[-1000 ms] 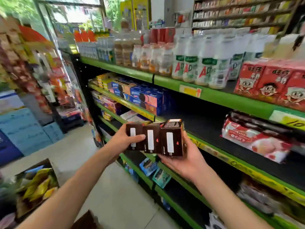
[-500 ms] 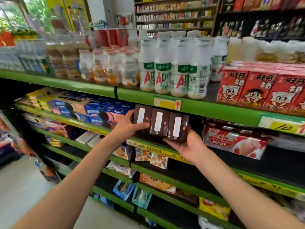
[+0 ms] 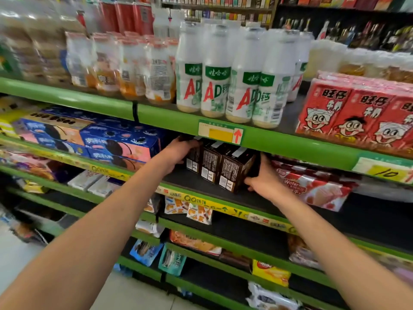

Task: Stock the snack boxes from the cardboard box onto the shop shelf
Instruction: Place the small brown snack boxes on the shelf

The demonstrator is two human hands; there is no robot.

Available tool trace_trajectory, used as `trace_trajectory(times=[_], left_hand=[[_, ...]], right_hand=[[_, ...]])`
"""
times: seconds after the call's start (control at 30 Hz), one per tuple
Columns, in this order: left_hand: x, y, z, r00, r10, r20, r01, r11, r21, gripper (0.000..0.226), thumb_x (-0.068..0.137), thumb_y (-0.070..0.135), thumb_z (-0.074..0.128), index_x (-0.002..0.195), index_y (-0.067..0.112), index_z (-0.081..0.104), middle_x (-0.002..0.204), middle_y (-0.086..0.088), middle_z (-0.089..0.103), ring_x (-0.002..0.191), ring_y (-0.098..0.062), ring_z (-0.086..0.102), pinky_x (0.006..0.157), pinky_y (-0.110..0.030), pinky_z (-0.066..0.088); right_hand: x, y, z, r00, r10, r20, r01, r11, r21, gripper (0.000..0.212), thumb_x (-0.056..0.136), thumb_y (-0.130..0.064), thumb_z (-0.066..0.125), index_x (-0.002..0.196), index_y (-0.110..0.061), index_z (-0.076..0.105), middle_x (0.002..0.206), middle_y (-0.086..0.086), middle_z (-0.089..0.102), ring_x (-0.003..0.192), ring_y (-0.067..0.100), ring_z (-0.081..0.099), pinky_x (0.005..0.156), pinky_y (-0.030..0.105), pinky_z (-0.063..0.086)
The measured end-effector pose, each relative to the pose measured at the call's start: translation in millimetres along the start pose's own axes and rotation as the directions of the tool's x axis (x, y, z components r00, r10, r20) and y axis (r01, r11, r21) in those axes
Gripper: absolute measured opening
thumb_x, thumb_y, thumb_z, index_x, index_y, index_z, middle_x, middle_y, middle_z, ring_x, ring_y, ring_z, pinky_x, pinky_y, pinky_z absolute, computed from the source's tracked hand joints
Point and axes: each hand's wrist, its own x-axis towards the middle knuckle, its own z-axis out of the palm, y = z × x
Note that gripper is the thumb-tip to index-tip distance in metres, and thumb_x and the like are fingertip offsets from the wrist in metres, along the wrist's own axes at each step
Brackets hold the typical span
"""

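The green shop shelf [image 3: 290, 146] fills the view in several tiers, each with a dark deck behind a green front rail. On the top tier stand white AD bottles [image 3: 228, 86] in a wrapped cluster, with red cartoon-face cartons [image 3: 357, 113] just to their right and blurred orange-bottomed bottles [image 3: 134, 70] to their left. One tier down, blue biscuit boxes [image 3: 116, 144] lie stacked at the left and a red and white wafer pack [image 3: 312, 186] lies at the right. Between these two, three dark brown snack boxes [image 3: 220, 164] sit side by side in a row on the dark deck, pushed in under the rail above, their printed backs with white barcode patches facing out. The left hand [image 3: 178, 153] grips the left end of the row, fingers curled over the top of the end box. The right hand [image 3: 263, 175] holds the right end, fingers wrapped round the side of the last box and thumb low at its front corner, so both grips are clamped on the row. A yellow price tag with a red arrow [image 3: 220, 133] sits on the rail directly above the boxes. Lower tiers carry small snack packets [image 3: 190, 209], too blurred to read.
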Motion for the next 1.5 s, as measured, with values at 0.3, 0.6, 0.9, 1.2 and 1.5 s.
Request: trace_trajectory(times=[0.3, 0.6, 0.9, 1.2, 1.5], left_hand=[[23.9, 14.7, 24.4, 0.989, -0.044, 0.143, 0.083, 0.957, -0.279, 0.035, 0.099, 0.042, 0.041, 0.088, 0.025, 0.070, 0.093, 0.003, 0.076, 0.073, -0.009, 0.071, 0.059, -0.020, 0.052], [22.9, 27.7, 34.4, 0.955, -0.081, 0.286, 0.164, 0.946, -0.279, 0.028, 0.102, 0.022, 0.042, 0.083, 0.014, 0.062, 0.068, -0.001, 0.074, 0.061, -0.013, 0.071, 0.054, -0.023, 0.055], [-3.2, 23.0, 24.2, 0.953, 0.004, 0.302, 0.065, 0.974, -0.217, 0.037, 0.100, 0.044, 0.039, 0.114, 0.020, 0.063, 0.118, -0.007, 0.068, 0.117, -0.028, 0.059, 0.104, -0.050, 0.042], [-28.6, 11.4, 41.5, 0.961, -0.075, 0.266, 0.186, 0.888, -0.420, 0.039, 0.102, 0.031, 0.042, 0.130, 0.007, 0.054, 0.123, -0.023, 0.064, 0.096, -0.031, 0.064, 0.087, -0.041, 0.052], [-21.7, -4.9, 20.7, 0.976, -0.165, 0.138, 0.214, 0.671, -0.709, 0.024, 0.101, 0.007, 0.043, 0.121, 0.017, 0.053, 0.087, -0.008, 0.068, 0.070, -0.023, 0.069, 0.065, -0.037, 0.055]], right_hand=[[-15.4, 3.3, 14.1, 0.992, -0.120, 0.035, 0.121, 0.992, -0.023, 0.060, 0.068, -0.046, 0.083, 0.117, -0.034, 0.051, 0.115, -0.014, 0.064, 0.102, 0.010, 0.060, 0.086, 0.030, 0.051], [-26.0, -7.9, 36.3, 0.985, -0.169, 0.023, 0.166, 0.980, 0.107, 0.063, 0.068, -0.045, 0.084, 0.112, -0.038, 0.039, 0.098, -0.023, 0.057, 0.094, 0.002, 0.058, 0.076, 0.020, 0.043], [-7.3, -10.0, 33.6, 0.986, -0.151, 0.070, 0.130, 0.961, 0.245, 0.116, 0.060, -0.023, 0.091, 0.151, -0.032, 0.020, 0.107, -0.027, 0.058, 0.105, 0.000, 0.055, 0.092, 0.024, 0.039], [11.9, -25.1, 54.4, 0.994, -0.104, 0.044, 0.084, 0.942, 0.324, 0.062, 0.081, -0.029, 0.077, 0.136, -0.030, 0.048, 0.111, -0.016, 0.067, 0.109, 0.008, 0.061, 0.092, 0.027, 0.044], [-2.7, -32.7, 44.7, 0.970, -0.231, -0.073, 0.242, 0.926, 0.290, 0.084, 0.077, -0.017, 0.080, 0.145, -0.038, 0.037, 0.133, -0.014, 0.048, 0.117, 0.002, 0.049, 0.096, 0.023, 0.039]])
